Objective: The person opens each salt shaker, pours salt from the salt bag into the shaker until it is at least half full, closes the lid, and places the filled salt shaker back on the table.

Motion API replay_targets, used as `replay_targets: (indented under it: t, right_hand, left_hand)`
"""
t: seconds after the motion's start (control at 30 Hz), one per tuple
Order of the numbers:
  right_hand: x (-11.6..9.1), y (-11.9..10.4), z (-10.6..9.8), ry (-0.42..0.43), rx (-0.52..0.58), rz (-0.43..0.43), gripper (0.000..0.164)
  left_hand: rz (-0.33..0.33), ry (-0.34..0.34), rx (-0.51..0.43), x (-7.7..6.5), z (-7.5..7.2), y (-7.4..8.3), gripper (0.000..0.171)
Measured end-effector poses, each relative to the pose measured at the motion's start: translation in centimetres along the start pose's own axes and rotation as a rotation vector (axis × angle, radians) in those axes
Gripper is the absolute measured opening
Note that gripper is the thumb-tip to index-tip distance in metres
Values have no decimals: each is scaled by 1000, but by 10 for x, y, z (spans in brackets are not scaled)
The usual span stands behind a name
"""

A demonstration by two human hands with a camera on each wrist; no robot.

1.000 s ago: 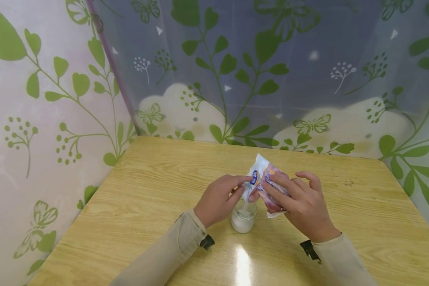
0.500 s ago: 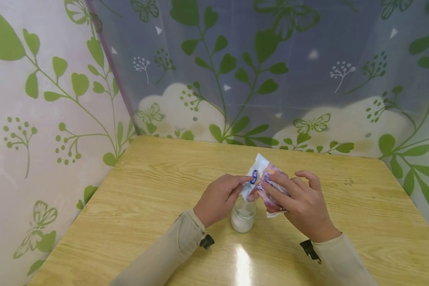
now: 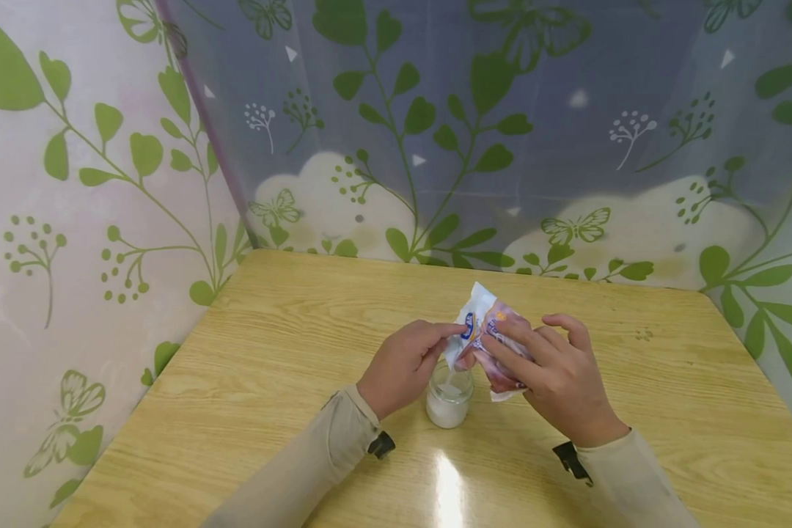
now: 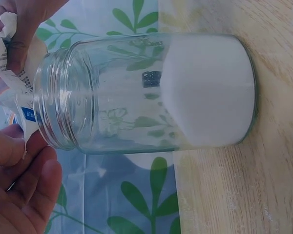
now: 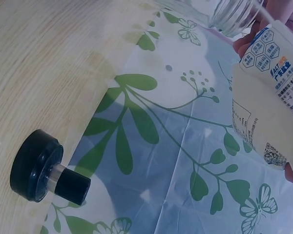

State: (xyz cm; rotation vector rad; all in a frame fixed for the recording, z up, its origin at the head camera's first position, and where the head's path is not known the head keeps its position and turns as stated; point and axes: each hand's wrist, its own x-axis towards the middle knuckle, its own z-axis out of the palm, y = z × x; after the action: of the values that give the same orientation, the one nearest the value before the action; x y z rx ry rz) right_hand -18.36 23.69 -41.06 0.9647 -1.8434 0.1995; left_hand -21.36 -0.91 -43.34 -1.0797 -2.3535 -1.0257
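A salt packet is tipped over the mouth of a glass jar that stands upright on the table. My left hand pinches the packet's lower left corner near the rim. On the other side, my right hand grips the packet's body, its fingers spread over the printed front. From the torn corner a thin white stream runs into the jar. White salt, its top sloping, fills a little under half of the jar in the left wrist view. Printed writing covers the packet's back in the right wrist view.
A black lid with a knob rests on the table in the right wrist view; I cannot make it out in the head view. The wooden table meets leaf-patterned cloth walls at its back and left.
Both hands, the packet and the jar stay almost where they were. The white stream shows at the jar's mouth throughout.
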Motion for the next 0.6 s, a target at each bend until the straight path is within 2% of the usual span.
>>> replay_targets:
  t: [0.27,0.5,0.6]
  right_hand:
    - [1,1,0,6,-2,-4,31]
    - [-1,2,-1,0,-2,-3,31]
    - [0,3,-1,9,-2,-7,31]
  left_hand:
    - [21,-8,-23,0,-1,-1,32]
    - [67,-15,-29,1,-1,-1,40]
    - [76,-19,-44,1,-1,-1,38]
